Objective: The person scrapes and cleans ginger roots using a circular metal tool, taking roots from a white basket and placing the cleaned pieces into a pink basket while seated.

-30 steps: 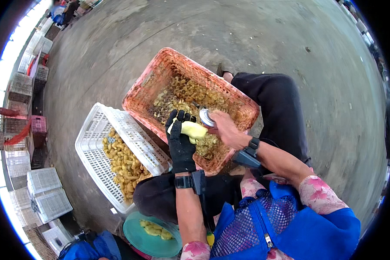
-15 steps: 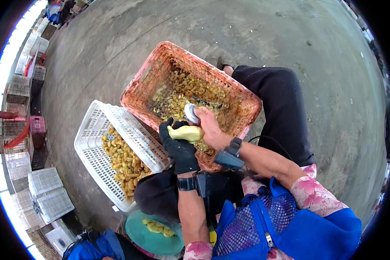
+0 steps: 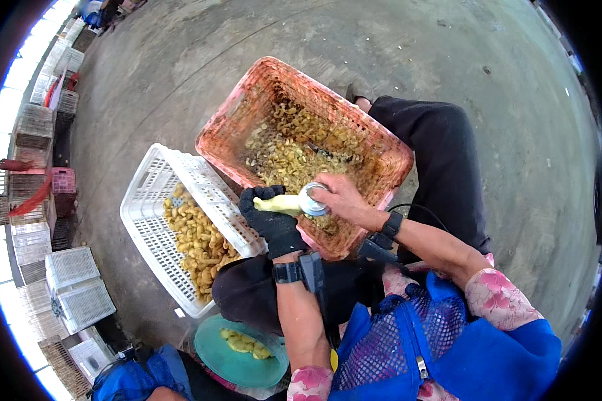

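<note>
My left hand (image 3: 274, 224), in a black glove, grips a long, pale yellow vegetable piece (image 3: 281, 204) with a smooth surface; I cannot tell its exact kind. My bare right hand (image 3: 346, 199) is closed on a round, silver-rimmed hand tool (image 3: 313, 199), pressed against the right end of that piece. Both hands are over the near edge of a pink plastic crate (image 3: 229, 130), stained brown inside. Yellow peelings and scraps (image 3: 291, 164) cover its bottom.
Left of it leans a white crate (image 3: 140, 230) full of yellow-brown knobbly pieces (image 3: 197, 237). A green basin (image 3: 224, 361) near my knee holds several pale pieces (image 3: 246, 344). Stacked crates (image 3: 79, 284) line the left side. Another person's blue garment (image 3: 144, 377) shows lower left.
The round tool has moved down from above the piece onto its right end. My right hand has turned with it. The whole view has shifted slightly.
</note>
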A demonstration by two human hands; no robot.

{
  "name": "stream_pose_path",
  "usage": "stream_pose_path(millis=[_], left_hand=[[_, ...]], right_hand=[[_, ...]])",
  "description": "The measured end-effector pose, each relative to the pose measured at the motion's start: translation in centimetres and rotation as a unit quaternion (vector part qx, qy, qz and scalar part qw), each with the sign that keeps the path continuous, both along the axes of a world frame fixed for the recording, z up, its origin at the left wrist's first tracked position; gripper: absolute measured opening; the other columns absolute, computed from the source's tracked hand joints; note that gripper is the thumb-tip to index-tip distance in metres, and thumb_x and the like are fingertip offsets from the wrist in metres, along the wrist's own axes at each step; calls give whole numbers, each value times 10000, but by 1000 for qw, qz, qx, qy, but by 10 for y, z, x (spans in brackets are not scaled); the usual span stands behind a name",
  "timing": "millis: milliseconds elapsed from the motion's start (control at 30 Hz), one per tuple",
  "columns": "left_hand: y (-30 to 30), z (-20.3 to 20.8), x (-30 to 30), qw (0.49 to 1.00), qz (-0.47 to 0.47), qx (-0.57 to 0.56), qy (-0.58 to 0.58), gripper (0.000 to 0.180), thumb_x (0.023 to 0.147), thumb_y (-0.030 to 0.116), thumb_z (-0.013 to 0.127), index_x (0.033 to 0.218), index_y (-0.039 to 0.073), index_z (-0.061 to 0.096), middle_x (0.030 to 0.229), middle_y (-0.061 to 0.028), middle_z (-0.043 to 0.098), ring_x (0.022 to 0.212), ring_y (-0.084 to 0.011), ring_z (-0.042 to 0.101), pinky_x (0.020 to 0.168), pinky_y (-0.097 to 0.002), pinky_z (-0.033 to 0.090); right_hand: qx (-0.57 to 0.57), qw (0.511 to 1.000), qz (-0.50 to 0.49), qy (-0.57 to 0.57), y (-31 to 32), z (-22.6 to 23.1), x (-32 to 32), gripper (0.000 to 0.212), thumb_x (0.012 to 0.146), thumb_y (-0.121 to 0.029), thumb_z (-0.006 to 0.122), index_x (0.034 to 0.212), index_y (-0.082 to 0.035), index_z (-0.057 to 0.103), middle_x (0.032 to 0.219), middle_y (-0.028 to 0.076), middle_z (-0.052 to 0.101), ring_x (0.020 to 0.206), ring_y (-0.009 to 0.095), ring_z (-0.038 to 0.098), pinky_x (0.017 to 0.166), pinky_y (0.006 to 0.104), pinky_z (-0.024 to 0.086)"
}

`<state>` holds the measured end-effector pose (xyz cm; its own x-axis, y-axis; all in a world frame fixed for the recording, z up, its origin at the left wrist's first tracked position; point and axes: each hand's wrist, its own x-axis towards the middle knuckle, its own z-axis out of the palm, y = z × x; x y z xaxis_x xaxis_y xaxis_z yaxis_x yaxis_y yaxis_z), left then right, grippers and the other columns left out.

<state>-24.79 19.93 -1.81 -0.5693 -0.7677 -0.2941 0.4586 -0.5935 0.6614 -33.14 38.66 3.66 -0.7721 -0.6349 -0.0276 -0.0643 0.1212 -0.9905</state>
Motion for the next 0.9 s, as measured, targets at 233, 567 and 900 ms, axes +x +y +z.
stream_pose_path(millis=[233, 567, 900], left_hand=[[0, 46, -3, 996, 52, 69, 11, 332, 1092, 336, 610, 818, 175, 513, 724, -17, 546, 674, -223, 545, 763, -424, 522], [6, 31, -2, 998, -48, 28, 11, 362, 1139, 328, 576, 857, 106, 622, 745, -61, 634, 662, -256, 632, 695, -464, 581], [-16, 7, 0, 996, -18, 18, 86, 350, 1116, 310, 569, 794, 195, 493, 642, 19, 464, 581, -187, 478, 642, -384, 486]], right_hand=[[91, 995, -22, 24, 36, -24, -16, 300, 1060, -271, 711, 978, 17, 711, 840, 149, 667, 782, 227, 651, 727, 434, 526], [44, 998, 27, 24, -24, 28, 1, 264, 1014, -238, 741, 1008, 26, 723, 873, 194, 698, 791, 305, 693, 733, 455, 546], [287, 909, 84, 290, 42, -60, -26, 334, 950, -320, 749, 979, 13, 750, 935, 270, 744, 881, 485, 719, 796, 553, 562]])
